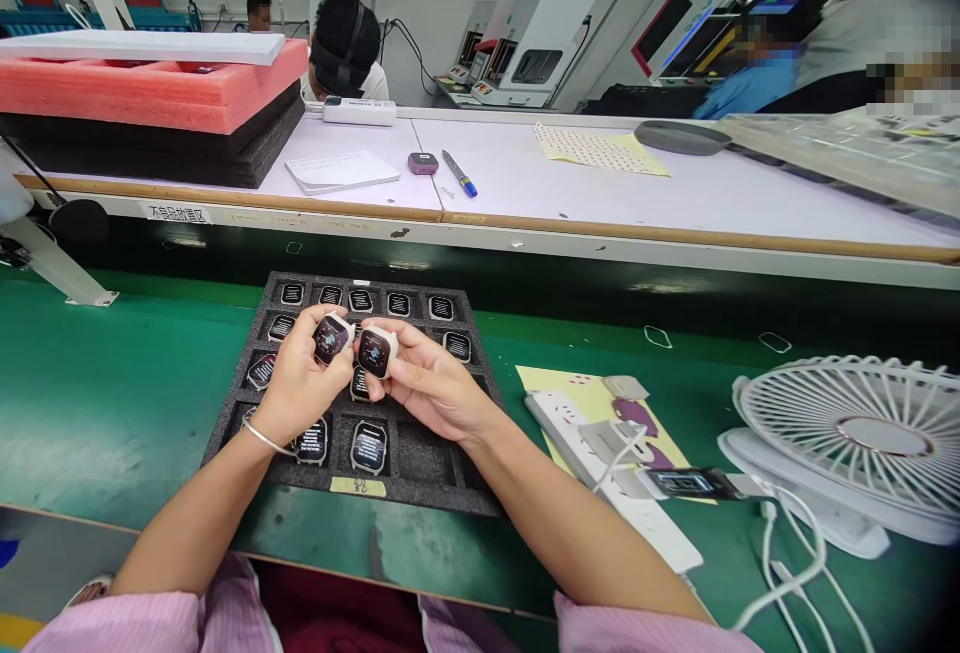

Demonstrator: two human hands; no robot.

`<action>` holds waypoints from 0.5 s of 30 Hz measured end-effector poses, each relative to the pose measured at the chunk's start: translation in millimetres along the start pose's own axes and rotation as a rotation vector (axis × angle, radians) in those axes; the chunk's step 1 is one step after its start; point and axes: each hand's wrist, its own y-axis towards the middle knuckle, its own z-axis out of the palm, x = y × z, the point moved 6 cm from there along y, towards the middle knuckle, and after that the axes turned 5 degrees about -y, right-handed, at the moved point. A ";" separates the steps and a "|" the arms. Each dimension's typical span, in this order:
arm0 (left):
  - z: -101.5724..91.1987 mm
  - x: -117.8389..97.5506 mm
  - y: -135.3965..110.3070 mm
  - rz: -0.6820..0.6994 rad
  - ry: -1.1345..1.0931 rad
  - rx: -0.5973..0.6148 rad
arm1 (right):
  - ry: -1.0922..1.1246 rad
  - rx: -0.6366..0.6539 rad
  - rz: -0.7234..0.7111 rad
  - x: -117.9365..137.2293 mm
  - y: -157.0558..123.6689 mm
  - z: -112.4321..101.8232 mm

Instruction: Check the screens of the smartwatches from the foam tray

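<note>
My left hand (311, 378) grips a smartwatch (331, 337) without a strap, its dark screen lit with a small pattern. Close beside it, my right hand (431, 383) holds a second smartwatch (376, 351) with a similar screen, between thumb and fingers. Both watches have pale cases and are held over a black foam tray (427, 453). Several more watch bodies lie in the tray's pockets, many with white text on their screens, such as the front watch (368, 446). My hands hide some of the middle pockets.
Right of the tray are a white power strip (562, 423), cables and a white fan (862, 433). A raised shelf (495, 163) behind carries a pen (459, 173), a notepad (341, 173) and stacked foam (150, 98). A person (345, 43) sits beyond it.
</note>
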 end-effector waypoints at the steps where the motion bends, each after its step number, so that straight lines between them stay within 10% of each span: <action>1: 0.1 0.0 0.1 0.002 0.000 0.004 | -0.005 -0.001 0.001 0.1 -0.2 -0.1; 15: 0.8 -1.4 0.3 0.001 -0.004 0.022 | -0.012 -0.015 0.004 1.1 -0.6 -0.9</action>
